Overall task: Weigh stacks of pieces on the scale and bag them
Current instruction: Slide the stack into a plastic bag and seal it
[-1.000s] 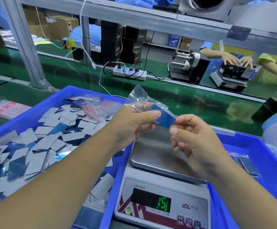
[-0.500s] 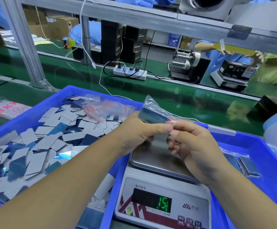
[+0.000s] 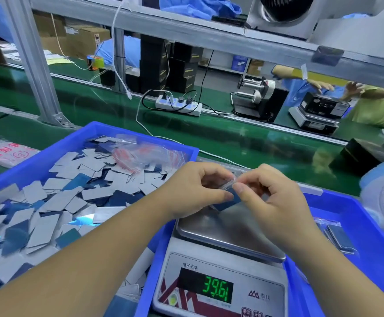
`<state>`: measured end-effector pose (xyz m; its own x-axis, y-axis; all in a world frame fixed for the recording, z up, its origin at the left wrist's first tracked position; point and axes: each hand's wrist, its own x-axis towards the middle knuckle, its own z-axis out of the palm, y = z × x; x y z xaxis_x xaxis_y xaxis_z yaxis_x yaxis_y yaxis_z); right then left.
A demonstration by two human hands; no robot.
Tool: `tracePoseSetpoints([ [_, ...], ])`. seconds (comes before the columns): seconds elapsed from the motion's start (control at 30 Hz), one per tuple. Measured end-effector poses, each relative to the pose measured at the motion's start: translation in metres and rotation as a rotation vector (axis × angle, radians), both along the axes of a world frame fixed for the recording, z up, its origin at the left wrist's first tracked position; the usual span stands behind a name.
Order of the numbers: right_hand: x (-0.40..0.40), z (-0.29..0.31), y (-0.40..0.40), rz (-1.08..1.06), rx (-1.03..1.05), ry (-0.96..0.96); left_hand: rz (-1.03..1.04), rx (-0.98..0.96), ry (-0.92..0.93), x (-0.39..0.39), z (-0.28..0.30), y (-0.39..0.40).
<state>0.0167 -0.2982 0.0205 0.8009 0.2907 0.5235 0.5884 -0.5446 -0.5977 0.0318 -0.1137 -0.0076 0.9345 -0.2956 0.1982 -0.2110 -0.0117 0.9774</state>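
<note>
Both hands are pinched on the bag now, right over the scale: left hand clamps one side, right hand nips the clear top edge. The blue stack sits inside, between the thumbs. It looks light and stiff, and the film thin and slippery, so grip the stack through the plastic and seal along the strip.

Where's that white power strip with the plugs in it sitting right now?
In the head view the white power strip lies on the green conveyor belt, beyond the left blue tray, up and left of the hands, left of the black tape dispenser.
</note>
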Motion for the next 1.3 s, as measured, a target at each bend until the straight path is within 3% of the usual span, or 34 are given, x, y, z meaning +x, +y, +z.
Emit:
tracePoseSetpoints([
  [0.33,0.004,0.002,-0.007,-0.027,-0.038,0.144,0.046,0.030,0.008,0.001,0.002,0.007],
  [0.53,0.002,0.004,-0.006,0.032,0.073,0.076,0.085,-0.091,-0.021,0.001,0.004,0.008],
  [0.73,0.007,-0.001,-0.010,0.040,0.171,0.135,0.153,-0.074,-0.002,0.004,0.004,0.007],
  [0.97,0.006,0.002,-0.010,0.079,0.198,0.108,0.069,-0.001,0.025,0.002,0.008,0.012],
  [1.3,0.008,-0.005,-0.004,0.176,0.300,0.220,0.024,-0.025,0.025,-0.002,0.008,0.007],
])
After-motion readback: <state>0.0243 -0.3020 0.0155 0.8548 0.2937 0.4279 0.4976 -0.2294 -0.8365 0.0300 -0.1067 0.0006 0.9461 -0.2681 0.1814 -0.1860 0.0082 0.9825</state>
